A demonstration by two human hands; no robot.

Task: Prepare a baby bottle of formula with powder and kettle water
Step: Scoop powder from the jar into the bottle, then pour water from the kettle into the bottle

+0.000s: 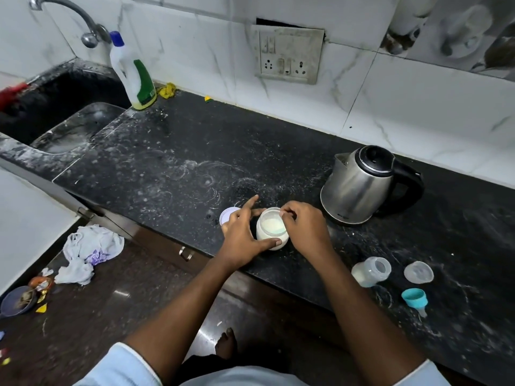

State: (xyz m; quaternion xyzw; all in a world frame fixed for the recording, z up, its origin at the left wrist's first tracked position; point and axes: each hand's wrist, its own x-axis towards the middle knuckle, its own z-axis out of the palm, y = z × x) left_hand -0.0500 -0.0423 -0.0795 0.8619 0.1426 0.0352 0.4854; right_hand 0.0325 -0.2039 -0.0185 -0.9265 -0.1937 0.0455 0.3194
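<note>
Sitting on the counter: one kettle (359, 185), one open powder jar (272, 229), one jar lid (227, 215), one baby bottle (370, 271), one clear cap (418, 272), one teal collar (414, 298), one detergent bottle (133, 73).

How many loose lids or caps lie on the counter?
3: a white lid left of the jar, a clear cap and a teal ring near the bottle. None seems hidden.

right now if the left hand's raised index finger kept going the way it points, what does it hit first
Probably nothing near: the left hand holds the powder jar, and its finger aims over bare countertop toward the tiled wall; depth is unclear.
</note>
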